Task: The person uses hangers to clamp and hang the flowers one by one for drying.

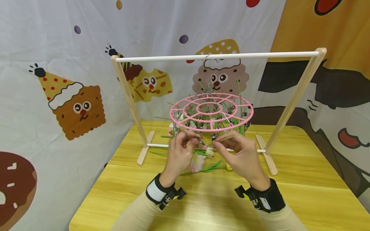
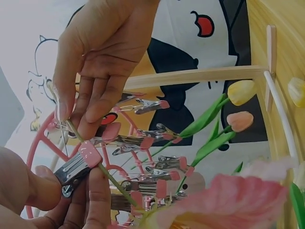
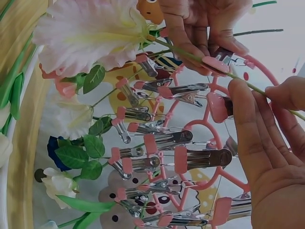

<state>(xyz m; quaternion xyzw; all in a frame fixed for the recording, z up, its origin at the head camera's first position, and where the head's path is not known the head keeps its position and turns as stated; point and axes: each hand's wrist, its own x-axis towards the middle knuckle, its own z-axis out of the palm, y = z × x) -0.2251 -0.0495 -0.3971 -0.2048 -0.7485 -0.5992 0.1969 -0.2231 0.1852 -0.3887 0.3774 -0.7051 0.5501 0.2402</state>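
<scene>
In the head view, my left hand (image 1: 180, 154) and right hand (image 1: 244, 155) meet at the near rim of a round pink clip hanger (image 1: 212, 130). My left thumb and fingers pinch a metal clip (image 2: 75, 167) with pink tips. Its tips lie on the thin green stem (image 2: 115, 183) of an artificial flower. That flower (image 3: 93, 40) has large, pale pink ruffled petals and hangs head down. Higher on the same stem, my right thumb and fingers pinch it. Around the hanger, more clips (image 3: 202, 159) hold artificial flowers upside down, among them a yellow tulip (image 2: 241, 92).
A wooden stand with a white top bar (image 1: 173, 58) carries the hanger by its hook. Its feet (image 1: 266, 155) stand on a yellow wood-grain table (image 1: 115, 192). Several flowers lie on the table beneath the hanger, and a cartoon-printed curtain (image 1: 144, 25) hangs behind.
</scene>
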